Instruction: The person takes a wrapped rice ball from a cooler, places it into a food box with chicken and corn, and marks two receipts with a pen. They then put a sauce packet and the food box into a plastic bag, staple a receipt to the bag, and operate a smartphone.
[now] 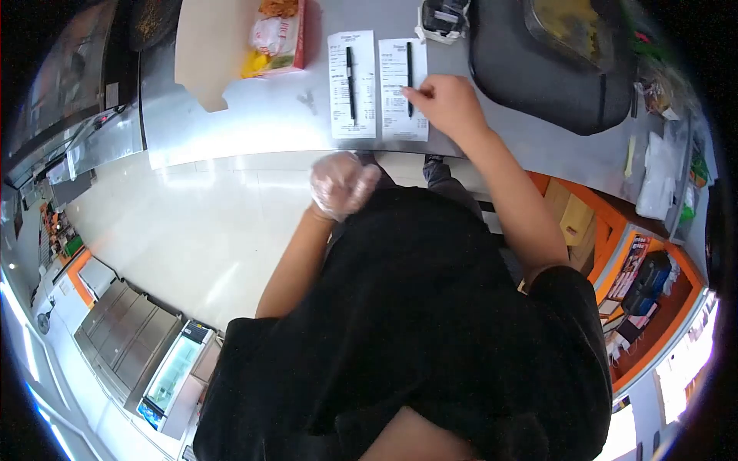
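Two printed receipts lie side by side on the steel counter: a left receipt (pixel 340 92) and a right receipt (pixel 393 115), each with a black pen on top. Over the right receipt, my bare right hand (pixel 450 104) has its fingers curled, the tip crossing the middle of the right pen (pixel 410 61). Whether anything is pinched there I cannot make out. The left pen (pixel 350 84) rests untouched. My left hand (pixel 342 184), in a clear plastic glove, hangs just off the counter's front edge, fingers curled in, with nothing visible in it.
An open meal box (pixel 296 46) holding fried food and a wrapped item stands at the back left. A small black-and-white device (pixel 443 19) sits behind the receipts. A black tray (pixel 553 92) bears a clear-lidded container (pixel 569 31). Orange shelving (pixel 615 223) stands below right.
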